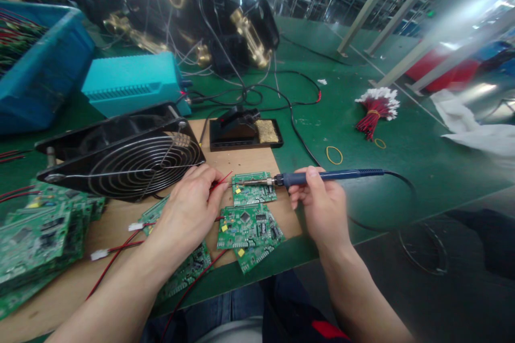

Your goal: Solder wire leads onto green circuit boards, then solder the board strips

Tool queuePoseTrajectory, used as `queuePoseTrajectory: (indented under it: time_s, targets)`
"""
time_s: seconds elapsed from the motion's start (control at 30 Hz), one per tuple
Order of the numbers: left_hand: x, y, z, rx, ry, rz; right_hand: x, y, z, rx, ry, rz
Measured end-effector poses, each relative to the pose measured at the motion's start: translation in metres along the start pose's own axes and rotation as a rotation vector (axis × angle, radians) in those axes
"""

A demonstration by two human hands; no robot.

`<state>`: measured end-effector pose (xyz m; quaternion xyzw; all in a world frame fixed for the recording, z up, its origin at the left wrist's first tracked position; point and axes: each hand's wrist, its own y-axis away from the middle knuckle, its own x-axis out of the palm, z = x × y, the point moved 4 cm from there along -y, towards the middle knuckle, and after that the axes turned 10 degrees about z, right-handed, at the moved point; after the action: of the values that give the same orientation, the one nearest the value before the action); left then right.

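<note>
Circuit board (pixel 263 194) under soldering iron (pixel 341 174); right hand (pixel 325 209) pinching iron, left hand (pixel 195 201) red wire (pixel 224 178); blue bin (pixel 56 67) (left) holds wires (pixel 18 37).

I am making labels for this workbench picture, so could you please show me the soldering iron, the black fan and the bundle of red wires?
Soldering iron (pixel 341 174): head view, on its blue handle.
Black fan (pixel 149 165): head view, on its ringed guard.
Bundle of red wires (pixel 370 120): head view, on its red part.

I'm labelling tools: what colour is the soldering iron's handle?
The handle is dark blue; the head view shows it.
</note>
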<state>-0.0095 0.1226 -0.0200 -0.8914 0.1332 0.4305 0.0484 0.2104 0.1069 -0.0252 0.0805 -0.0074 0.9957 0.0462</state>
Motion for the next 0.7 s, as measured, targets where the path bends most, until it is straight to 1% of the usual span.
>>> queuePoseTrajectory:
  time_s: [0.23,0.43,0.7]
  targets:
    - [-0.0002,0.0,-0.0002,-0.006,-0.007,0.003,-0.0006,0.0003,-0.0009,0.016,-0.009,-0.013]
    - [-0.0001,-0.0005,0.0002,-0.005,-0.005,0.008,-0.0024,0.0003,0.0028,-0.005,-0.064,-0.062]
    - [-0.0003,0.0001,-0.0006,-0.001,-0.01,0.004,-0.0023,0.0001,0.0026,0.005,-0.039,-0.059]
